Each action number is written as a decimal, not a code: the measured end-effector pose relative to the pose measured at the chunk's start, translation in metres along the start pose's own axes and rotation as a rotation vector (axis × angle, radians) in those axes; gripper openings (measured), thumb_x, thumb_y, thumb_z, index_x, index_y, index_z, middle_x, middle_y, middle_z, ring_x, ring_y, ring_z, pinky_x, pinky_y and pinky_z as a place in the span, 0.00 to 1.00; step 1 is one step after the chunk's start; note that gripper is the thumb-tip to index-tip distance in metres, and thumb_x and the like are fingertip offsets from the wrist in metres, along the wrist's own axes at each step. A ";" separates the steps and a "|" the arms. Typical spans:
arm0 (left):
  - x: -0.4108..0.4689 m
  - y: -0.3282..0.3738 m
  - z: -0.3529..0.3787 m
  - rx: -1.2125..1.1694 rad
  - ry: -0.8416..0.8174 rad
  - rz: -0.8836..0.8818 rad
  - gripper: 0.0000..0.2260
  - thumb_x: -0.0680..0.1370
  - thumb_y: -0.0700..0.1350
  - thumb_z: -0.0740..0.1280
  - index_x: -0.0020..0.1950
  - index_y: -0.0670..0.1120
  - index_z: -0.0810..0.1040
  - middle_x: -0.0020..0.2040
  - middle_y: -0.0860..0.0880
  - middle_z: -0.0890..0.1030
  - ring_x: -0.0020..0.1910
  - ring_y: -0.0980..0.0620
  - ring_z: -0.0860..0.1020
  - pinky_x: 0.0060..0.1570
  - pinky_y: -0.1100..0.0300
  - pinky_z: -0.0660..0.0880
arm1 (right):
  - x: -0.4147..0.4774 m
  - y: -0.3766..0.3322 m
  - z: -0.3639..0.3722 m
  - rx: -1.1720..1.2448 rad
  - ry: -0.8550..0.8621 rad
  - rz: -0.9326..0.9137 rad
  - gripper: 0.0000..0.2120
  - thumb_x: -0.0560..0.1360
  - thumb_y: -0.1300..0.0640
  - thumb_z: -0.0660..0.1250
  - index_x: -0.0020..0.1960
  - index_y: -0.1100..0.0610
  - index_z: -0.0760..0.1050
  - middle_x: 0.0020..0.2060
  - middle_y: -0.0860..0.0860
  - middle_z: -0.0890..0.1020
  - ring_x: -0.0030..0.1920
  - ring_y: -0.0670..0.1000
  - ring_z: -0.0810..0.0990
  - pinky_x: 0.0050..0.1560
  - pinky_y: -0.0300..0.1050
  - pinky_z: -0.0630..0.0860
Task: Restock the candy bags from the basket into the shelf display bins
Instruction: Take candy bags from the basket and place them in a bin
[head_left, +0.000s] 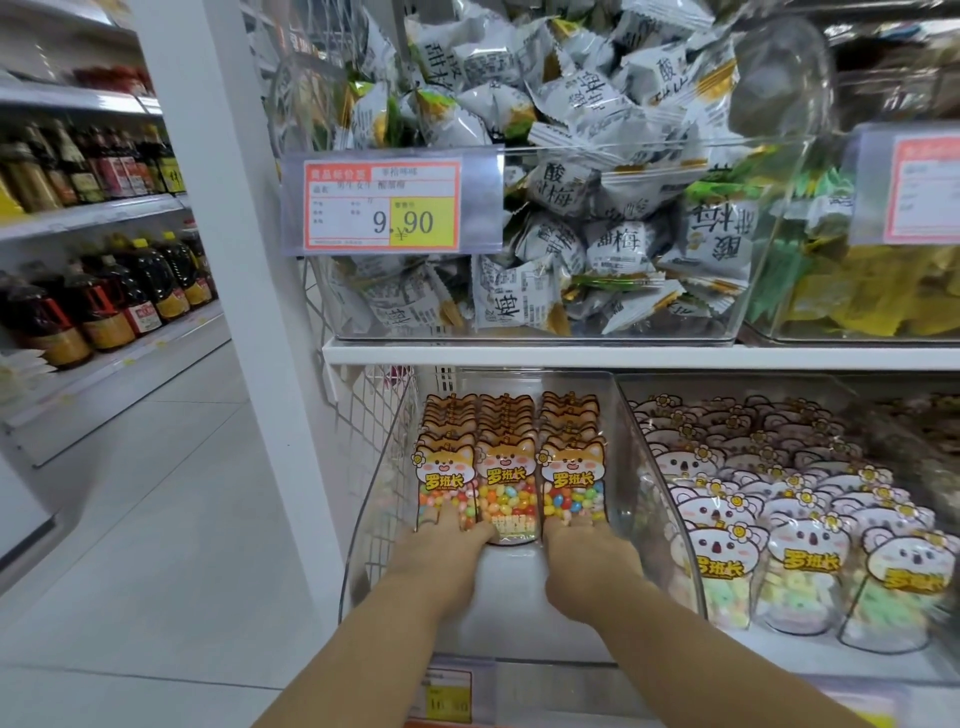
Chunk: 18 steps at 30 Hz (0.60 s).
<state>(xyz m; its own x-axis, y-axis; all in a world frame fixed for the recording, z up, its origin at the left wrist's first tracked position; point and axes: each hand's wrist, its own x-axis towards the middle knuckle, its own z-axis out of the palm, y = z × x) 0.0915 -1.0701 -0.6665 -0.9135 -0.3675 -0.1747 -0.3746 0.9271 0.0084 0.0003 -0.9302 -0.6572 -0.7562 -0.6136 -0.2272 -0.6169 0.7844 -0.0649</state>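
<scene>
Fingers (448, 515): mine are fairly straight and close together on both hands. They grip nothing and lie flat against the fronts of the nearest bags.
Left hand (447, 545): reaches into the lower left bin, with my fingertips on the lower front of the left row's first bag and my thumb lying toward the middle row.
Right hand (587, 553): lies just beside the left one, with my fingertips on the lower front of the right row's first bag.
Task bags: orange cat-shaped clear candy bags (506, 478) full of many-coloured jelly beans stand upright in three rows running from near to far.
Lower left container: a clear plastic display bin (374, 519) holds those three rows toward its far end.
Lower right container: a second clear plastic bin (655, 467) sits just beside it on the right, packed with white koala-shaped bags of pastel sweets (802, 543).
Upper container: a large clear plastic tub (748, 171) stands on the white shelf board (519, 356), heaped with grey-white wrapped plum sweets (597, 239).
Tub front: an orange-bordered price label (382, 205) reads 9.90.
Upper right container: yellow and green packets (857, 291), blurred.
Far left: aisle shelves of dark bottles (104, 296).
</scene>
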 end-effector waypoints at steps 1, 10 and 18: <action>0.000 0.000 0.000 -0.033 0.005 0.003 0.26 0.79 0.41 0.61 0.73 0.61 0.63 0.70 0.43 0.63 0.71 0.40 0.61 0.67 0.45 0.66 | -0.001 0.000 0.000 -0.007 -0.009 0.004 0.26 0.77 0.58 0.62 0.73 0.53 0.62 0.70 0.56 0.70 0.70 0.58 0.67 0.66 0.54 0.71; 0.003 0.001 0.002 -0.100 0.034 -0.041 0.23 0.77 0.44 0.65 0.71 0.57 0.66 0.68 0.46 0.60 0.70 0.44 0.60 0.66 0.49 0.66 | 0.003 -0.005 0.000 -0.052 0.058 -0.008 0.28 0.76 0.59 0.64 0.73 0.51 0.59 0.70 0.55 0.70 0.70 0.58 0.66 0.65 0.54 0.71; -0.001 0.003 0.000 0.034 -0.013 -0.030 0.26 0.79 0.43 0.64 0.75 0.57 0.62 0.73 0.42 0.55 0.74 0.39 0.55 0.69 0.45 0.64 | 0.001 -0.008 -0.002 -0.031 0.069 0.052 0.25 0.75 0.59 0.61 0.71 0.53 0.60 0.68 0.57 0.72 0.71 0.59 0.65 0.66 0.55 0.67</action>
<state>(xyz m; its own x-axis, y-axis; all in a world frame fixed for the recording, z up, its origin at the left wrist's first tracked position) 0.0919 -1.0672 -0.6666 -0.8997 -0.3943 -0.1873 -0.3958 0.9178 -0.0309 0.0040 -0.9367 -0.6554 -0.8001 -0.5776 -0.1618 -0.5819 0.8129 -0.0245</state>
